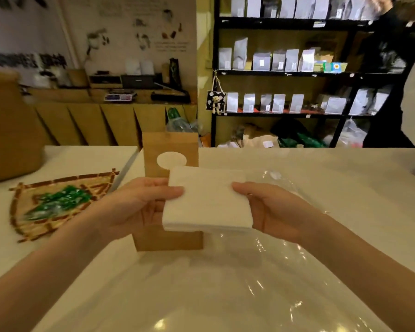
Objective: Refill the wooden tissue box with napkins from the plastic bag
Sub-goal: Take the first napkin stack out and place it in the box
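Plastic bag [261, 271] lies flat, emptied, nearest. Left hand [139, 207] and right hand [271, 209] pinch napkin stack [206, 202] by opposite edges, keeping it square above wooden tissue box [169, 239] for loading.

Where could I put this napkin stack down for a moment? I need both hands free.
Bare white counter lies beyond the plastic bag, right of the wooden tissue box. Left is crowded by the woven tray of green packets; the bag covers the near right.
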A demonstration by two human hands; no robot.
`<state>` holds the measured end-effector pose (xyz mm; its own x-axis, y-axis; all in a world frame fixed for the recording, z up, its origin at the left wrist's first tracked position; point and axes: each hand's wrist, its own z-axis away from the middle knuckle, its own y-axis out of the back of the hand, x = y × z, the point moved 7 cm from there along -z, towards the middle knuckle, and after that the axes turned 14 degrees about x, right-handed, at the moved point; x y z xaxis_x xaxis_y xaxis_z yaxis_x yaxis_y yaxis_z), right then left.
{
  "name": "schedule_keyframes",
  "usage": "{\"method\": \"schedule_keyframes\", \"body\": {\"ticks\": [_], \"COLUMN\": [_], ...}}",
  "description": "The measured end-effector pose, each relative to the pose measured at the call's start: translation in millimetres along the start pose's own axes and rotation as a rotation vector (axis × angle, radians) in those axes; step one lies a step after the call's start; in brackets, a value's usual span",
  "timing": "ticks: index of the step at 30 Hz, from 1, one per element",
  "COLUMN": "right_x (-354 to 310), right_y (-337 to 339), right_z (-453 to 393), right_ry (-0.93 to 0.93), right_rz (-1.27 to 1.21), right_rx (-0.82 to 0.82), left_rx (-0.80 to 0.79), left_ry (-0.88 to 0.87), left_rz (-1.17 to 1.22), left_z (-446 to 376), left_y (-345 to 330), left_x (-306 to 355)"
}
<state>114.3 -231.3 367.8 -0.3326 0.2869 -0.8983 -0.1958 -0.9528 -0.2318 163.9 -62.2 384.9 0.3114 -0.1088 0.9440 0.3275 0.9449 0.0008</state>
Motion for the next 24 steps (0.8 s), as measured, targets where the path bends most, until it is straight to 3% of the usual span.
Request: {"method": "schedule_keyframes", "body": {"ticks": [6, 11, 17, 24], "right_x": [-16, -25, -30, -44], "right_y": [-40, -48, -49, -46], "right_z": [-47, -70, -76, -78], "right_ry": [0.048, 0.145, 0.150, 0.293], "right_rz": [0.255, 0.405, 0.507, 0.698], "right_rx": [-0.040, 0.031, 0.025, 0.183], "left_rx": [0.136, 0.220, 0.309, 0.413], "left_ry": [0.046, 0.087, 0.051, -0.006], "left_rz": [-0.065, -0.081, -0.299, -0.454], "left_z": [-21, -38, -49, -50], "left_y": [52, 70, 85, 88], "left_x": [9, 6, 12, 20]}}
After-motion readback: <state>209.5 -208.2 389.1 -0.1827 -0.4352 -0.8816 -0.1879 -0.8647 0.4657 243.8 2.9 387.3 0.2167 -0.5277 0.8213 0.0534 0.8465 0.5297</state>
